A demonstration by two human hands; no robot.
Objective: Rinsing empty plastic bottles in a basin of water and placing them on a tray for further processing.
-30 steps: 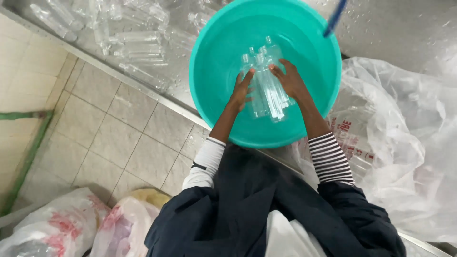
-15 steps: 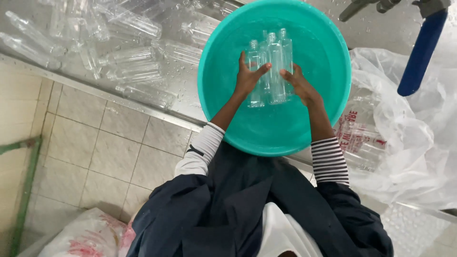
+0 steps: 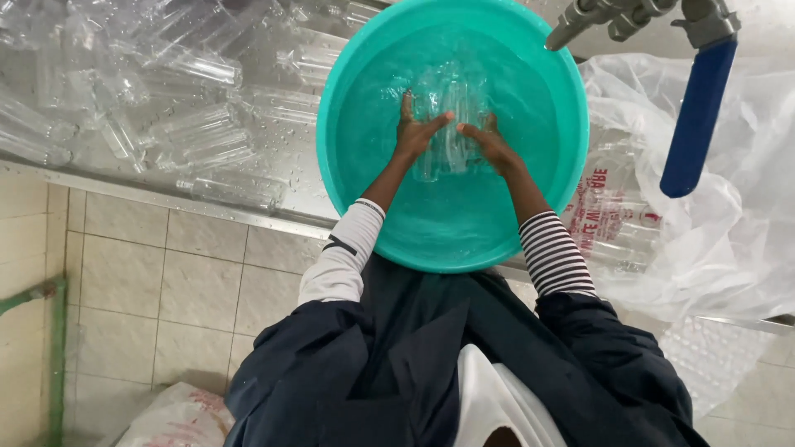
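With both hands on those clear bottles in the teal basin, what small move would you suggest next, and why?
Probably lift the clear plastic bottles out of the water. Both the left hand and right hand press the bundle under in the teal basin, so it looks soaked, and other bottles lie on the wet steel counter alongside.

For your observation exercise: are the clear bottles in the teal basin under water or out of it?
Under water: bottles lie beneath rippled water in the basin.

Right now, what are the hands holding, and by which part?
A bunch of clear bottles in the basin, left hand and right hand pressing its sides.
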